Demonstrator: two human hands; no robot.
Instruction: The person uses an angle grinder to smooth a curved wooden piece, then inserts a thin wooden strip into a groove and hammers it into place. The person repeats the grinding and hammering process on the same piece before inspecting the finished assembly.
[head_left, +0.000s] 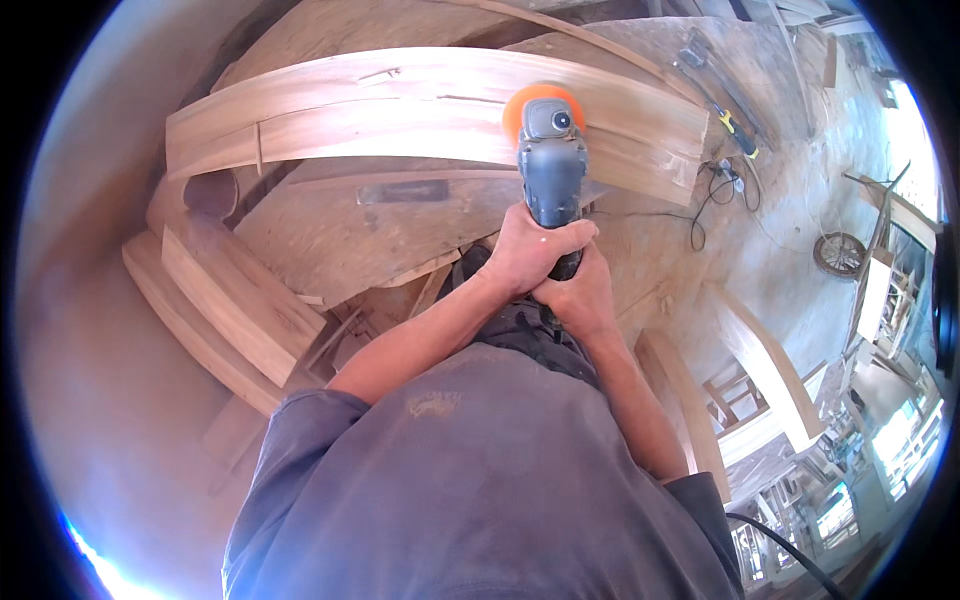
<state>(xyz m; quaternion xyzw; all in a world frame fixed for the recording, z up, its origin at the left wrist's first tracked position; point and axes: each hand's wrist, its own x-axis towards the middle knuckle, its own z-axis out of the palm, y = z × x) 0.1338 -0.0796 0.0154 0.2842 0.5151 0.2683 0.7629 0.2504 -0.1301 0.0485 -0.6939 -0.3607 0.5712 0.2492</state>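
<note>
Workshop floor (800, 200), two-handed grip (525, 248) wrapped around sander (555, 172), orange disc (513, 115) ahead on plank (350, 100).

A person's left hand (527, 250) and right hand (583, 292) grip a grey power sander (553, 172), its orange disc (513, 113) over a pale wooden board (350, 105).

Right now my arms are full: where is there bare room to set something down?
Bare ground shows between the black cord, the spoked wheel and the curved timber at right. Another bare patch lies on the slab, below the dark plate. Crowded: the left, with thick beams, and around the power tool.
</note>
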